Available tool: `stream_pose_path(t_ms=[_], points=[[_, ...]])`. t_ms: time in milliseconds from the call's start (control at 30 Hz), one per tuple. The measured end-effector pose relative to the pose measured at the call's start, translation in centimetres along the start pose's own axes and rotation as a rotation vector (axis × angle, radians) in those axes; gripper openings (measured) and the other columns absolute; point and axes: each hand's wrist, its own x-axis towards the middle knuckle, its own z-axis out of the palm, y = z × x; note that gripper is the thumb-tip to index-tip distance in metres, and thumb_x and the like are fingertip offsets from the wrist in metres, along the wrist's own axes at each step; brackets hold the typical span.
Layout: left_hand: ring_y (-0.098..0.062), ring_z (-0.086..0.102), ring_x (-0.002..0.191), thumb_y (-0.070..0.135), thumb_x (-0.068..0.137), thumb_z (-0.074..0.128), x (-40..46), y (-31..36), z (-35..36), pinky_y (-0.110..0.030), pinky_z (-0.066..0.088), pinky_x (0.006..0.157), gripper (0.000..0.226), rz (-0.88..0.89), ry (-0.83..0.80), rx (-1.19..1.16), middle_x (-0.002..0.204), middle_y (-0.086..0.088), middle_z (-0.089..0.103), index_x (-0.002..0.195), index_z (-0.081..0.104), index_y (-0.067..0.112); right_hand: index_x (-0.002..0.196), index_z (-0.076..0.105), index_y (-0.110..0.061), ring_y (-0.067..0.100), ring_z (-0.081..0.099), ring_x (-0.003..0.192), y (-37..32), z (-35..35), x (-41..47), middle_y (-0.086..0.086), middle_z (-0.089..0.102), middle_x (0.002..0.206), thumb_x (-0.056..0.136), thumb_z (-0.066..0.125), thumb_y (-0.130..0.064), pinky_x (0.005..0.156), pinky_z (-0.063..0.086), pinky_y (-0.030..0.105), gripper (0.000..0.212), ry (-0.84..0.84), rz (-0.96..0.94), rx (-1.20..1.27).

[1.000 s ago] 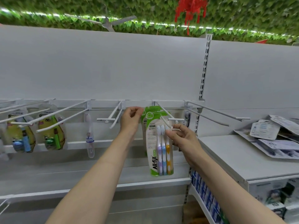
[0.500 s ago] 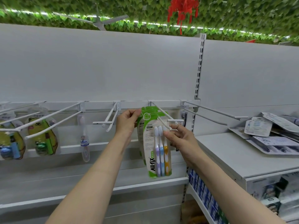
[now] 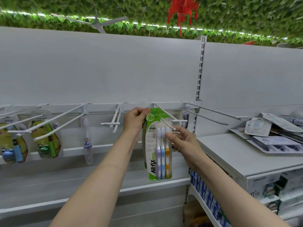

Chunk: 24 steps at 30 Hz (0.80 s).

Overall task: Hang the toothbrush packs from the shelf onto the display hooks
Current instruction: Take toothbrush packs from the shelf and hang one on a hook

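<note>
Centre frame was crowded: the green toothbrush pack (image 3: 158,145) hung on the hook (image 3: 164,119), the left hand (image 3: 136,119) pinched its top corner and the right hand (image 3: 183,141) sat against its right edge, so the hook's tip was boxed in. Just left, the short double hook (image 3: 114,120) stood bare, with open air around it. Further left, long prongs (image 3: 57,118) jutted forward over hanging yellow packs (image 3: 47,141). To the right, the long hook (image 3: 216,114) was bare and reached out over the shelf (image 3: 232,154), whose near part lay open; loose packs (image 3: 275,136) cluttered its far right.
</note>
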Motion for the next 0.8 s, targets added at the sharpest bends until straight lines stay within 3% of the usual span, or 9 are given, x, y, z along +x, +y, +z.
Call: stream_pose_path(t_ms=[100,267,367,467,567,800], points=[[-0.008,0.056,0.047,0.013,0.091,0.068,0.0,0.4,0.8,-0.022,0.046,0.048,0.019,-0.041,-0.004,-0.060,0.063,-0.001,0.063,0.073,0.062,0.013,0.118,0.064,-0.008,0.024,0.074,0.091,-0.1,-0.2,-0.1,0.011,0.077,0.101,0.087,0.073,-0.020,0.072,0.055,0.030,0.035,0.003,-0.005,-0.003],[-0.011,0.063,0.058,0.017,0.089,0.071,-0.1,0.3,0.4,-0.023,0.051,0.052,0.013,-0.115,-0.023,-0.070,0.069,-0.001,0.068,0.077,0.067,0.015,0.117,0.064,-0.006,0.015,0.073,0.079,-0.3,-0.2,-0.3,0.008,0.077,0.094,0.087,0.074,-0.019,0.064,0.054,0.022,0.035,0.022,-0.002,-0.010],[-0.009,0.066,0.063,0.019,0.089,0.070,-0.4,0.2,0.0,-0.024,0.054,0.057,0.006,-0.155,-0.052,-0.089,0.075,0.001,0.072,0.087,0.070,0.014,0.117,0.064,-0.008,0.027,0.074,0.092,-0.1,0.0,-0.2,0.012,0.077,0.101,0.083,0.077,-0.025,0.078,0.058,0.037,0.041,0.036,-0.005,-0.018],[-0.009,0.067,0.068,0.021,0.090,0.070,-0.8,0.4,-0.4,-0.023,0.056,0.058,0.012,-0.174,-0.073,-0.108,0.082,-0.001,0.073,0.097,0.071,0.011,0.118,0.063,-0.007,0.032,0.073,0.099,0.1,0.2,-0.2,0.014,0.076,0.103,0.083,0.077,-0.024,0.089,0.057,0.047,0.041,0.046,0.003,-0.001],[-0.013,0.068,0.078,0.028,0.091,0.068,-0.9,0.8,-0.8,-0.024,0.058,0.066,0.028,-0.175,-0.083,-0.121,0.091,-0.006,0.073,0.108,0.071,0.005,0.119,0.063,-0.007,0.032,0.073,0.100,0.2,0.5,-0.3,0.014,0.076,0.104,0.084,0.076,-0.022,0.091,0.057,0.047,0.041,0.055,0.008,0.008],[-0.016,0.067,0.093,0.031,0.093,0.064,-1.4,1.4,-1.7,-0.036,0.054,0.092,0.041,-0.136,-0.096,-0.099,0.107,-0.010,0.071,0.120,0.066,0.000,0.118,0.065,-0.009,0.030,0.072,0.104,0.4,0.6,-0.2,0.012,0.076,0.108,0.087,0.074,-0.020,0.093,0.056,0.046,0.035,0.063,0.026,-0.012]])
